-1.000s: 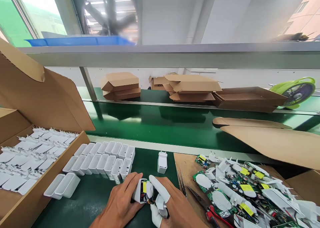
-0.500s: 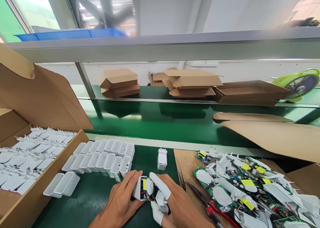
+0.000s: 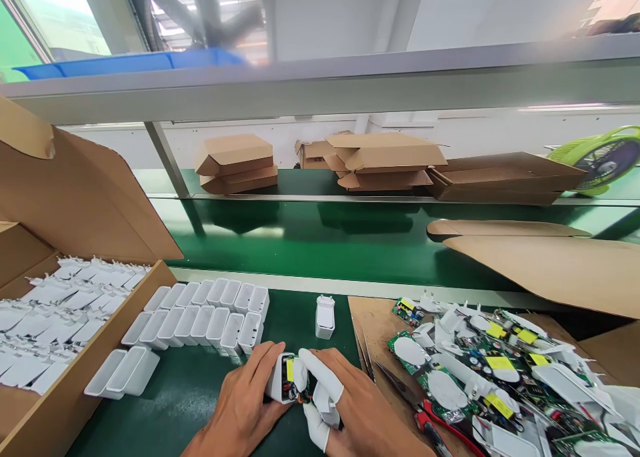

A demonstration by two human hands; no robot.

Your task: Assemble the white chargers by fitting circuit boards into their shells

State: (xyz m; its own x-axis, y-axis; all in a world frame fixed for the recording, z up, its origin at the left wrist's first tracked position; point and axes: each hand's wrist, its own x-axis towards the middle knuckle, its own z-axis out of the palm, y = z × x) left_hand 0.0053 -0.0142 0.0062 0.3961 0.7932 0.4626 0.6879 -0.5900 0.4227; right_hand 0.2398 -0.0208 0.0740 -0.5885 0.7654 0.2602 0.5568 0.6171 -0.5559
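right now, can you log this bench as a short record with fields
left grip: holding white housing, circuit parts showing
right grip: holding white piece, two digits covered white
bench left: open carton of white parts; rows of open white cases
centre: one white unit, apart
bench right: tweezers, red-handled pliers, heap of circuit boards and white parts
back: cardboard boxes, green fan

The head view looks forward and down from the wearer's head over the bench (image 3: 175,403). Left hand (image 3: 245,398) and right hand (image 3: 363,403) show near, low in the middle, cut by the bottom edge. Boxes (image 3: 390,155) stand farther off; the rail (image 3: 320,91) crosses above, the big fan (image 3: 206,17) beyond it.
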